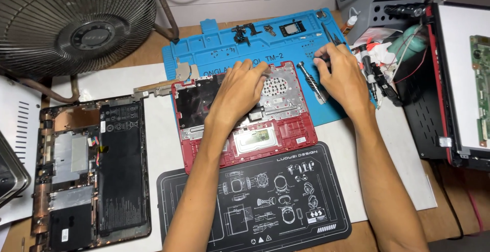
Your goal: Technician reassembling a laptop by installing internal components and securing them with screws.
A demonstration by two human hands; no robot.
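Pressing our left hand (pixel 244 86) flat, fingers spread, on the red laptop shell (pixel 286 129); at three o'clock, our right hand (pixel 341 73) pinches tweezers (pixel 333 36).

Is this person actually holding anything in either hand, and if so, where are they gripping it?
Left hand holds nothing; it rests flat on the red laptop shell. Right hand pinches something small at its fingers; what it is cannot be told.

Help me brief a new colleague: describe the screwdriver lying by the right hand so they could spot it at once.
Start at the blue work mat at the top of the desk. The red laptop shell lies on its lower part; just right of the shell, beside the right hand, lies the screwdriver. It alone is a slim silver metal rod with a ribbed grip.
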